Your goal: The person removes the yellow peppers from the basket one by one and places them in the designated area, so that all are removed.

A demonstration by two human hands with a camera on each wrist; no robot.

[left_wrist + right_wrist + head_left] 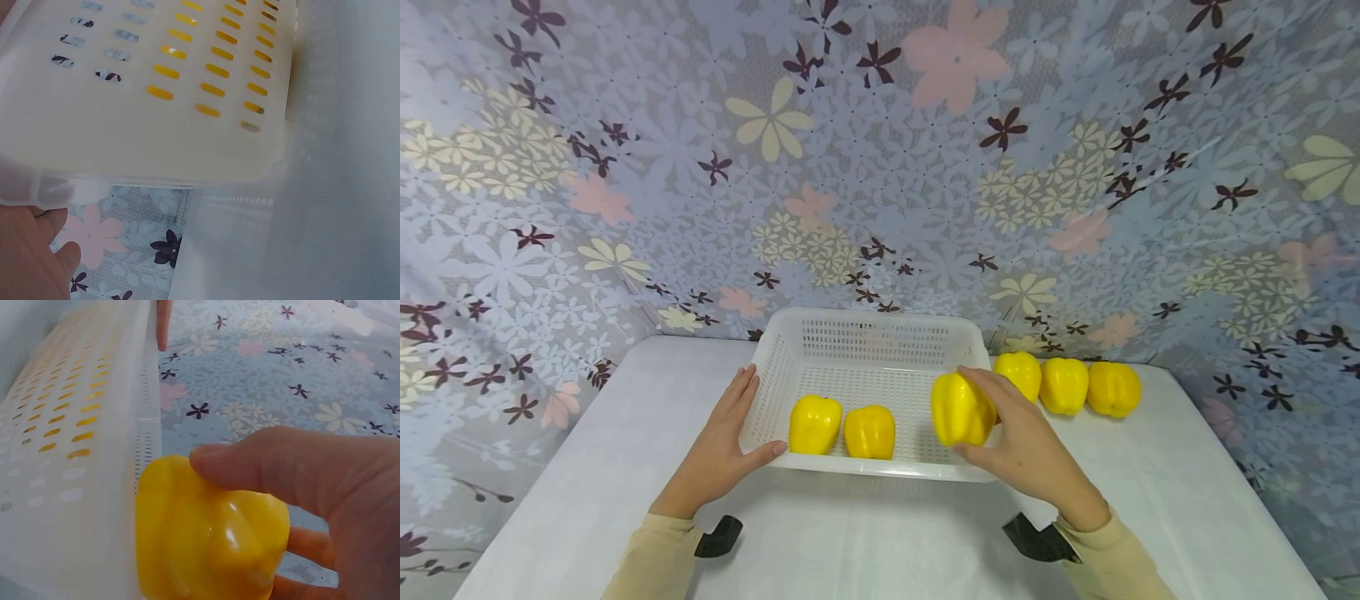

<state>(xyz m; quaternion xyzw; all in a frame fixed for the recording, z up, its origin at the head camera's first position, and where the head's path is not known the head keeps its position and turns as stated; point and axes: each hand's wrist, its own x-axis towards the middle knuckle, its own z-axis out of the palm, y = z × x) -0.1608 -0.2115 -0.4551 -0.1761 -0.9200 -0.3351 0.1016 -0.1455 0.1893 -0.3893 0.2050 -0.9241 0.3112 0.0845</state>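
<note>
A white perforated plastic basket (880, 468) sits on the table, with two yellow bell peppers (815, 424) inside near its front wall. My right hand (1026, 442) grips another yellow bell pepper (958, 408) over the basket's right end, thumb on the near side. In the right wrist view, that pepper (206, 537) shows beside the rim, under the thumb. My left hand (721, 446) rests at the basket's left front corner, with fingers extended along the left side and thumb at the front rim. The left wrist view shows fingers (65, 256) close under the rim.
Several more yellow bell peppers (1064, 386) stand in a row right of the basket, partly behind my right hand. A white cloth covers the table (880, 533). Behind its back edge hangs a floral curtain (880, 167). Black wrist mounts (718, 537) sit by both sleeves.
</note>
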